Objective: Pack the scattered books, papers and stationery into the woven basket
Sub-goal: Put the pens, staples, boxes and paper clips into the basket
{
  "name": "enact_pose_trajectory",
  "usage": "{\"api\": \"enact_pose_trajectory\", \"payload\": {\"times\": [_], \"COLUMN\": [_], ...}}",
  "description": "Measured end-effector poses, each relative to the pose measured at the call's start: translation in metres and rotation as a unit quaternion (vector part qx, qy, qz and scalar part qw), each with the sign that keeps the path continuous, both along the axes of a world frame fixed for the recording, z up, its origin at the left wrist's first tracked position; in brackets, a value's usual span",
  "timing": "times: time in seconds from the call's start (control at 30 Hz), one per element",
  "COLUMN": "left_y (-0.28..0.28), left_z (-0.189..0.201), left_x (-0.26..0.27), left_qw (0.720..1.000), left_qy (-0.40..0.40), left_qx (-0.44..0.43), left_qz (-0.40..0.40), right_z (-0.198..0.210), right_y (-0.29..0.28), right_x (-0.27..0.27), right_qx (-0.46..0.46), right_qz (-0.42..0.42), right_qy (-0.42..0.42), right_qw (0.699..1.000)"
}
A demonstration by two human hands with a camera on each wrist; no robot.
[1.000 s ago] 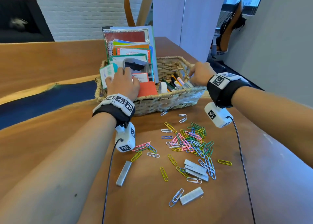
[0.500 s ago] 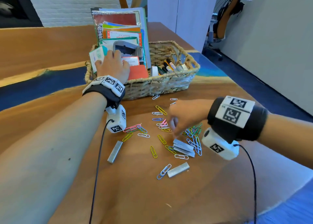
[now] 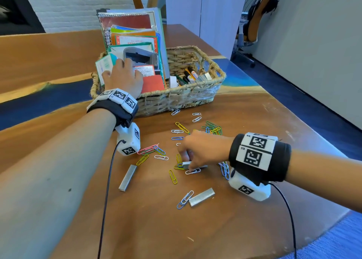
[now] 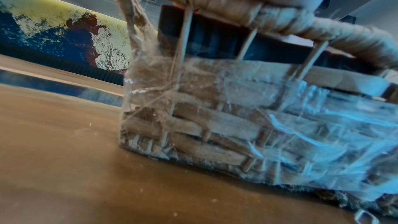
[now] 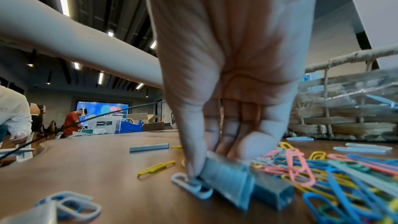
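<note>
Head: right hand (image 3: 203, 150) down from woven basket (image 3: 176, 99) rim onto paper clips (image 3: 214, 130), now pinching staple strip (image 3: 187, 165); stationery pickup underway. Left hand (image 3: 123, 78) lies on books (image 3: 135, 43), 11 o'clock; grip unclear.

Left wrist: basket wall on wooden table (image 4: 64, 176).

Right wrist: thumb and fingers clamp strip. Office beyond.

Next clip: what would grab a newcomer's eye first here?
The bright spill of coloured paper clips on the wooden table, in front of the woven basket crammed with upright notebooks. Then the right hand pinching a staple strip amid the clips, while the left hand rests on the basket's contents.
</note>
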State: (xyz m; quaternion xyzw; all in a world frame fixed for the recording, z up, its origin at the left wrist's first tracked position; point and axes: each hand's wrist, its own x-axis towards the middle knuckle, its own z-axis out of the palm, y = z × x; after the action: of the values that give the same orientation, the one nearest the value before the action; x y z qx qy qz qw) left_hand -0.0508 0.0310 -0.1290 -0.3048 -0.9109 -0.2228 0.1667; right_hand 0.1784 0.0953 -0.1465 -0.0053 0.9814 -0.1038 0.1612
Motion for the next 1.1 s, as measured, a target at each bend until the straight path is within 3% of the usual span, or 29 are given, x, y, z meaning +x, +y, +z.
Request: {"api": "enact_pose_trajectory", "payload": {"times": [0.23,0.37,0.53,0.67,0.77,0.97,1.1], "left_y": [-0.001,-0.002,-0.002,-0.003,-0.003,-0.002,-0.001], "left_z": [0.001,0.001,0.002,0.002,0.001,0.001,0.0], "left_x": [0.001,0.001,0.001,0.001,0.0,-0.001,-0.001], "left_qw": [1.0,1.0,1.0,1.0,1.0,1.0,1.0], "left_qy": [-0.001,0.0,-0.004,-0.003,-0.007,-0.009,-0.006], "left_qx": [-0.001,-0.001,0.001,-0.001,-0.005,-0.002,-0.003], "left_qz": [-0.004,-0.004,-0.009,-0.011,-0.014,-0.016,-0.01], "right_z": [-0.008,-0.011,-0.003,0.015,0.036,0.072,0.068], "right_y": [-0.012,-0.014,-0.005,0.004,0.014,0.086,0.135], "right_x": [-0.015,-0.018,-0.022,-0.029,-0.042,-0.093,-0.117], "right_qx": [0.013,0.011,-0.087,-0.199,-0.229,-0.139,-0.056], "right_qz": [-0.012,0.012,-0.061,-0.1,-0.126,-0.242,-0.319], "right_qy": [0.066,0.06,0.088,0.142,0.197,0.335,0.352], "right_qw": [0.998,0.998,0.99,0.964,0.945,0.9,0.878]}}
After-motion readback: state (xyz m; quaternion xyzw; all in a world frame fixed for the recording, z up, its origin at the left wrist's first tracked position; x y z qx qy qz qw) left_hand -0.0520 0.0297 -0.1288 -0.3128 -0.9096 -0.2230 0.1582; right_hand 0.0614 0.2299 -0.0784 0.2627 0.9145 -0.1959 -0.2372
